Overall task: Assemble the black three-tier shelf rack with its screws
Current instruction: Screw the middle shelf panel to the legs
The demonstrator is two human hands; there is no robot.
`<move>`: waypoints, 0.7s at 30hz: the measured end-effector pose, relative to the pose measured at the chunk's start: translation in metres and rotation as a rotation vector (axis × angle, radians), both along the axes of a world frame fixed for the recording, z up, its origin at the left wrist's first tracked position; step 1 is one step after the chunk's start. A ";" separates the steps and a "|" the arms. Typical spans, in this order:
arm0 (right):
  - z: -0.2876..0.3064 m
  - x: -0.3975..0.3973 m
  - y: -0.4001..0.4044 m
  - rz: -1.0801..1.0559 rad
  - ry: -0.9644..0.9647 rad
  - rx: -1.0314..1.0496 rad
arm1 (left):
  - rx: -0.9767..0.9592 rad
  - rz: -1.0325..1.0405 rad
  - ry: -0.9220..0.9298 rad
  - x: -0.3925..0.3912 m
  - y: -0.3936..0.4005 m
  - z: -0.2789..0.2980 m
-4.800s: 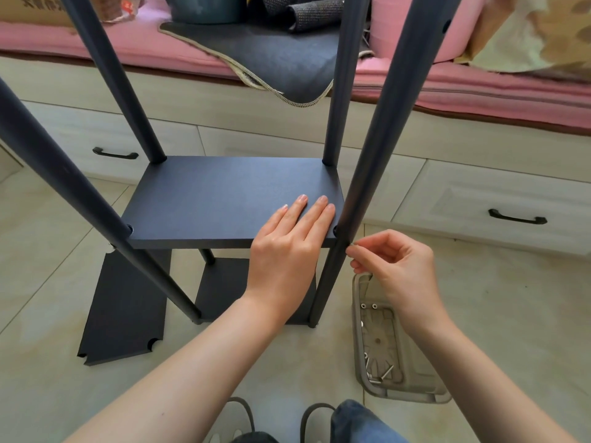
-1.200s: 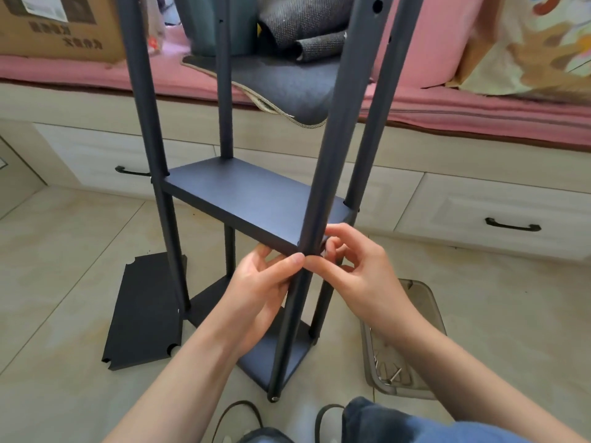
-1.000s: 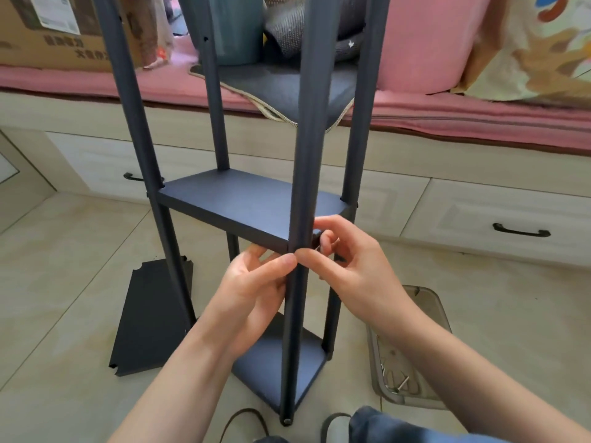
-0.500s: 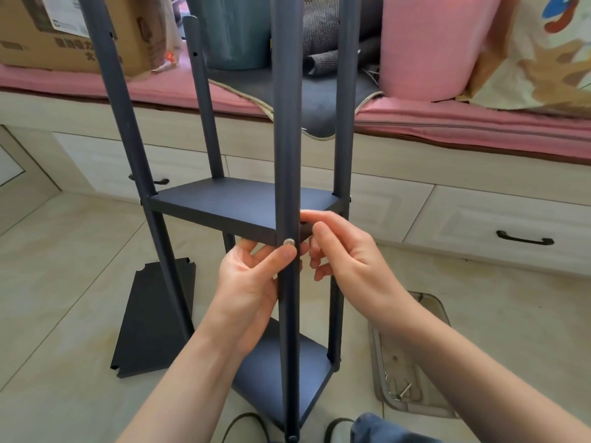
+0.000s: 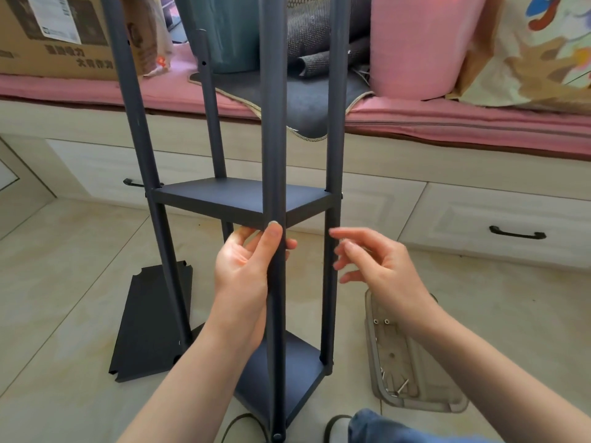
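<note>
1. A black shelf rack (image 5: 271,199) is seen standing upright on a tiled floor, in front of a bench with pink cushions. Four dark posts are joined by two fitted shelves, so the rack is judged about two-thirds built.
2. The nearest post (image 5: 273,155) is taken as the landmark. It runs from the top edge of the view down to the bottom edge, almost in the middle.
3. A loose third shelf panel (image 5: 150,324) is lying flat on the floor, left of the post and behind the rack's left leg. It has not yet been fitted.
4. The middle shelf (image 5: 236,199) is set behind the post, with its near corner touching the post.
5. A clear plastic tray (image 5: 412,372) is placed on the floor, lower right of the post. A few loose screws (image 5: 398,390) can be made out in its near end.
6. The left hand (image 5: 246,270) is wrapped around the post just under the shelf corner, with the thumb pressed on the front of the joint.
7. The right hand (image 5: 380,266) is held in the air to the right of the post, with the fingers loosely spread and nothing grasped.
8. The step in hand is judged to be the fixing of this corner. A screw cannot be seen under the thumb. For the next move, either tightening or a fresh screw from the tray is probably called for.
</note>
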State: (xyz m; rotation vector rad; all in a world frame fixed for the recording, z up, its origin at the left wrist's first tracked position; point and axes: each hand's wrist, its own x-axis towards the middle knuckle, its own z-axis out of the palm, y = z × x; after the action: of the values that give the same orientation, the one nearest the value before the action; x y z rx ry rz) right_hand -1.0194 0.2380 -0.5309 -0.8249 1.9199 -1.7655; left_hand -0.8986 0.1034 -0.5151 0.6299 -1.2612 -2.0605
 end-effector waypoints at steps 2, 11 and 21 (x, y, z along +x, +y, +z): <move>-0.020 -0.016 0.020 -0.040 -0.026 0.126 | -0.001 -0.006 -0.006 -0.002 0.003 -0.001; -0.143 -0.064 0.088 -0.078 -0.189 0.686 | -0.019 -0.004 -0.049 -0.014 0.017 -0.005; -0.241 -0.077 0.095 0.046 -0.101 1.103 | -0.068 0.018 -0.102 -0.017 0.018 -0.012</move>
State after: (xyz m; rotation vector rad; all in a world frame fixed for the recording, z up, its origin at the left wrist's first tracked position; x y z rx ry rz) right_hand -1.0964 0.3329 -0.7719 -0.3341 2.3044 -0.4800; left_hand -0.9161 0.1213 -0.5267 0.7199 -1.3725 -1.9834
